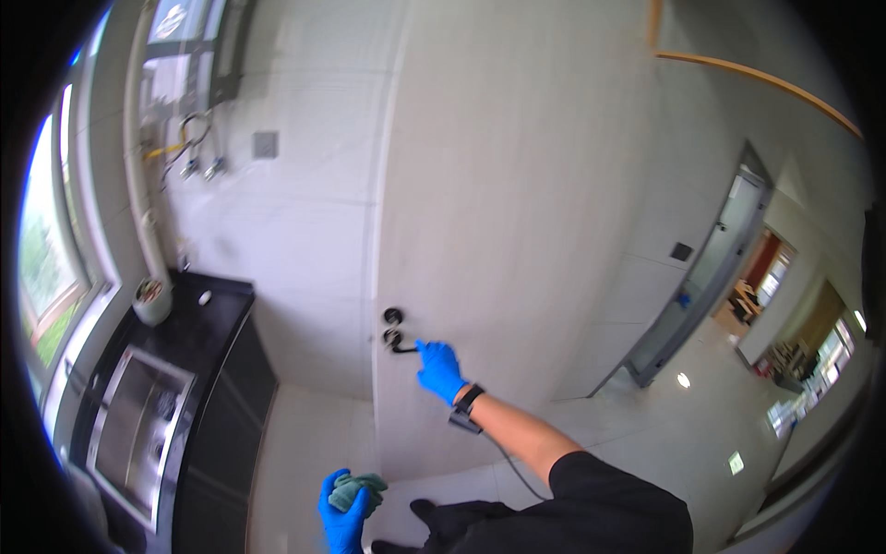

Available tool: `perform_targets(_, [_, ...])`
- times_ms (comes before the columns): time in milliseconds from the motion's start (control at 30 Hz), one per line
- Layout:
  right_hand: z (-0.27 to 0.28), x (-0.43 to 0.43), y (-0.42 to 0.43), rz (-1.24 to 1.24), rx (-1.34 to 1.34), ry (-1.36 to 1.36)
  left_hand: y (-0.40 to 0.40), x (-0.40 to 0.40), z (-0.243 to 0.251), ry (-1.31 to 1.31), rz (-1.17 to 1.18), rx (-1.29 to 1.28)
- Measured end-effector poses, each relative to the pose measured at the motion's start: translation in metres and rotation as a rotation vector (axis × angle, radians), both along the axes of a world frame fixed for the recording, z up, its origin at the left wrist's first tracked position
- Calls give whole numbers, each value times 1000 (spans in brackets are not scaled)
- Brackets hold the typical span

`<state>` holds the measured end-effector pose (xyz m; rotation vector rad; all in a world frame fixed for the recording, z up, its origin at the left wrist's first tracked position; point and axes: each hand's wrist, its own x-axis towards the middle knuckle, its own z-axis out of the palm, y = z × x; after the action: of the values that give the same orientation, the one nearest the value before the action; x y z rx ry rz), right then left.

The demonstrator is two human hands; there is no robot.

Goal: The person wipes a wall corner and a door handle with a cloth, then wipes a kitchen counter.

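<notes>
A blue glove covers my right hand [441, 370], which is at the free end of a black lever door handle [405, 349]. The fingers seem closed around the lever's tip. Above the lever sits a round black lock fitting [393, 316] on the pale door [512, 208]. My left hand [342, 519], gloved in blue too, grips a crumpled green cloth [356, 493] low in the picture, in front of the door's lower edge. A black strap with a small device [468, 410] is around my right wrist, and a cable hangs from it.
On the left, a black counter [214, 294] holds a steel sink [181, 415] and a potted plant [152, 302] by the window [52, 228]. Pipes and valves [201, 168] are on the wall. A glass door [713, 270] with a grey frame stands at the right.
</notes>
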<state>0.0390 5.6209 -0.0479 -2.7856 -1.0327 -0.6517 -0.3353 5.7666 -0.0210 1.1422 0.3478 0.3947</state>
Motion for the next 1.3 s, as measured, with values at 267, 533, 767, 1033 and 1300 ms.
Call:
perform_targets(267, [-3, 70, 47, -67, 45, 458, 15, -58, -25, 101, 344, -2])
perform_targets(533, [-9, 64, 54, -148, -50, 319, 23, -67, -19, 159, 617, 156])
perform_targets(767, [-11, 52, 53, -145, -64, 307, 17, -40, -11, 180, 462, 79])
perform_targets(1033, [-10, 68, 49, -75, -41, 263, 32, -17, -3, 177, 482, 119])
perform_targets(1300, [5, 50, 56, -154, -87, 270, 41, -16, 7, 232, 694, 176])
